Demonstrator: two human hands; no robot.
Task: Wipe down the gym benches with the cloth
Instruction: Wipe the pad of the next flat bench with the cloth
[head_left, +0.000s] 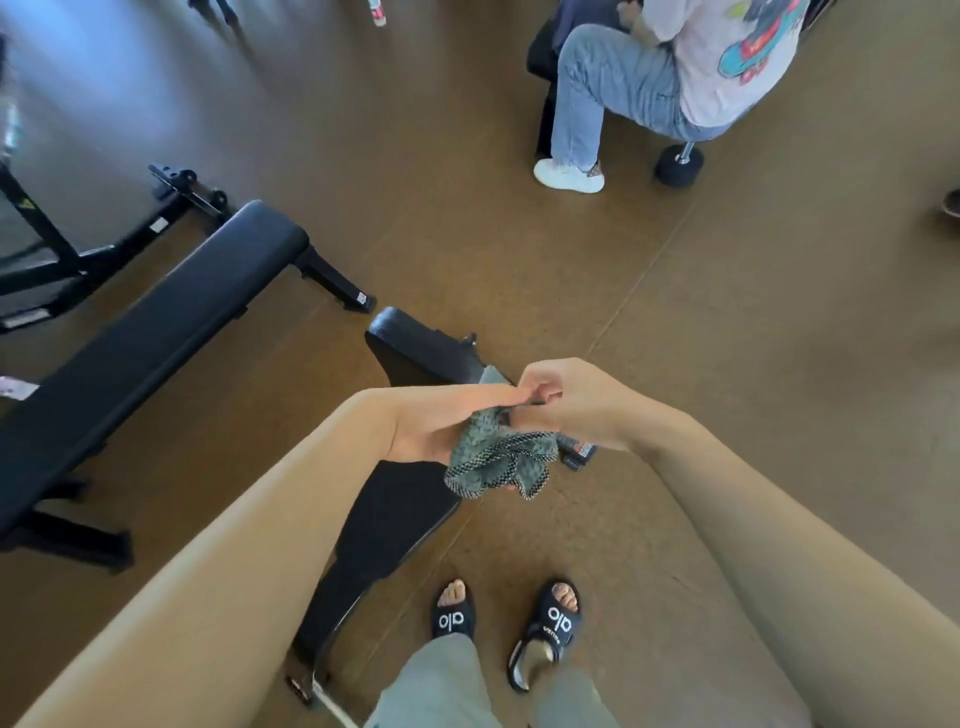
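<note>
A grey-green checked cloth (493, 460) is bunched up between my two hands, held in the air above a black padded gym bench (387, 525) that runs from the centre down toward my feet. My left hand (441, 423) supports the cloth with its fingers stretched out flat along it. My right hand (563, 402) pinches the cloth's upper edge with curled fingers. A second, longer black bench (156, 332) stands to the left, running diagonally.
A person in jeans (618, 88) sits on a bench at the upper right, with a dumbbell (678, 163) on the floor beside them. Black equipment frames (57, 244) stand at the far left. My sandalled feet (506, 623) stand on brown floor beside the near bench.
</note>
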